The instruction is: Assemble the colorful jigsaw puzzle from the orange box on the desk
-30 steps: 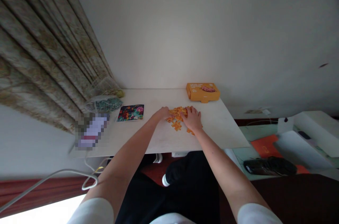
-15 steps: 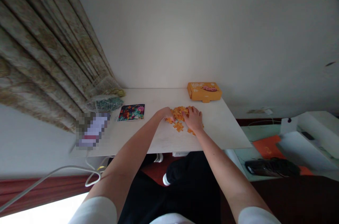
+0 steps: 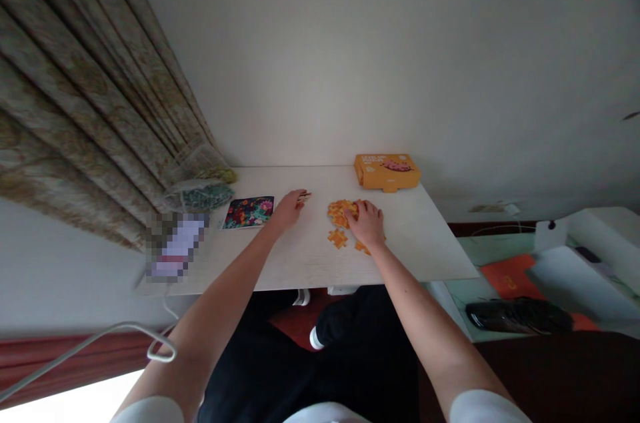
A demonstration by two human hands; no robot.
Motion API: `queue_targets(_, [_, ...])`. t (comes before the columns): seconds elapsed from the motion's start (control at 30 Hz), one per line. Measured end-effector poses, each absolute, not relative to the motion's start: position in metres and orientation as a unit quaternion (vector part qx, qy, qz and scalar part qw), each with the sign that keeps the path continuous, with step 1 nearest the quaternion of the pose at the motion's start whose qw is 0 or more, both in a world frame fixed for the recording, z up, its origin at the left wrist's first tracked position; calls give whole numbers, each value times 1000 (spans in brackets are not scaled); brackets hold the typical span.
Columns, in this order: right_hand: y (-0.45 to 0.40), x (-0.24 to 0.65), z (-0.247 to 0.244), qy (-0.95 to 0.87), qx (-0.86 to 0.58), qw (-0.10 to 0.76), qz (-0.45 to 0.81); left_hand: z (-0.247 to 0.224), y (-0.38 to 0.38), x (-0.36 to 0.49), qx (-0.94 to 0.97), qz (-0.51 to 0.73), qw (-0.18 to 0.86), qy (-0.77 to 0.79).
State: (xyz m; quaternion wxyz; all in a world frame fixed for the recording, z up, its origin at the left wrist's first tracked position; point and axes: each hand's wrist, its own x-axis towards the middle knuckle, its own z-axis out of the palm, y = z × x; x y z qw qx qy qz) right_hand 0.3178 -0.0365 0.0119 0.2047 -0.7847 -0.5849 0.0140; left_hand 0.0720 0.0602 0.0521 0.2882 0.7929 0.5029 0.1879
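A heap of orange jigsaw puzzle pieces [image 3: 341, 211] lies on the white table, with a few more loose pieces [image 3: 337, 238] in front of it. My right hand [image 3: 367, 221] rests on the heap's right side, fingers spread and touching the pieces. Left of the heap, apart from it, my left hand [image 3: 289, 208] is closed around a few puzzle pieces [image 3: 303, 197], whose edges stick out past the fingertips. A colourful floral picture card [image 3: 249, 213] lies just left of that hand.
An orange puzzle box [image 3: 387, 173] sits at the table's back right, near the wall. At the left are a clear plastic bag [image 3: 200, 193] and a blurred phone-like object [image 3: 179, 246] with a white cable [image 3: 100, 336]. A shelf with a black shoe [image 3: 517, 315] stands right of the table.
My left hand has moved left from the heap, carrying a few puzzle pieces away. My right hand has stayed on the heap.
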Motion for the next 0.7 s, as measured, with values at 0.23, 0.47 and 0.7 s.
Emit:
queue_targets(0.23, [-37,318,12,-585,-785,204,12,26,27,36,878,113,60,462])
queue_targets(0.47, [-22,336,5,-562,-801,196,74,26,10,29,876,99,58,468])
queue_targets(0.7, [8,357,17,-527,-823,131,166,40,2,67,873,153,93,453])
